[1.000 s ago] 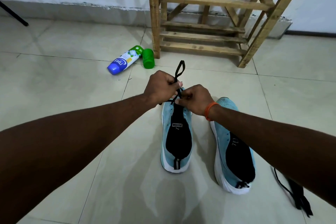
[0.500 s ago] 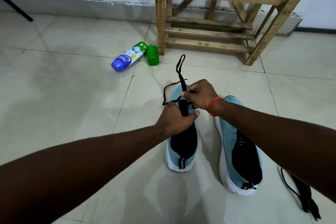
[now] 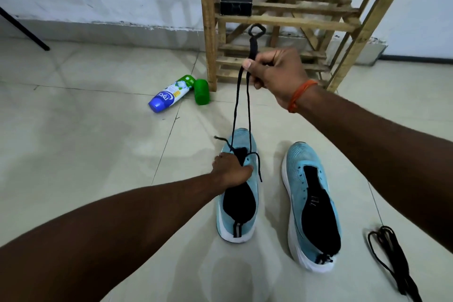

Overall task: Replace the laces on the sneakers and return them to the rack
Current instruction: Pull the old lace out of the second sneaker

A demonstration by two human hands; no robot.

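Two light-blue sneakers stand on the tiled floor, toes toward the rack. My left hand (image 3: 231,169) grips the tongue area of the left sneaker (image 3: 239,193) and holds it down. My right hand (image 3: 274,72) is raised above it and pinches a black lace (image 3: 242,105), whose two strands run taut down into the shoe's front eyelets; a loop sticks up above my fingers. The right sneaker (image 3: 311,206) has no lace and lies untouched. A second black lace (image 3: 392,255) lies bundled on the floor at the right. The wooden rack (image 3: 282,19) stands behind.
A blue and white spray can (image 3: 171,94) and its green cap (image 3: 201,92) lie on the floor left of the rack's leg. A black box (image 3: 236,2) sits on a rack shelf. A dark slanted rod (image 3: 24,29) reaches the floor at far left.
My right hand has risen well above the left sneaker, drawing the black lace up taut. My left hand dropped from the lace onto the shoe's tongue area.
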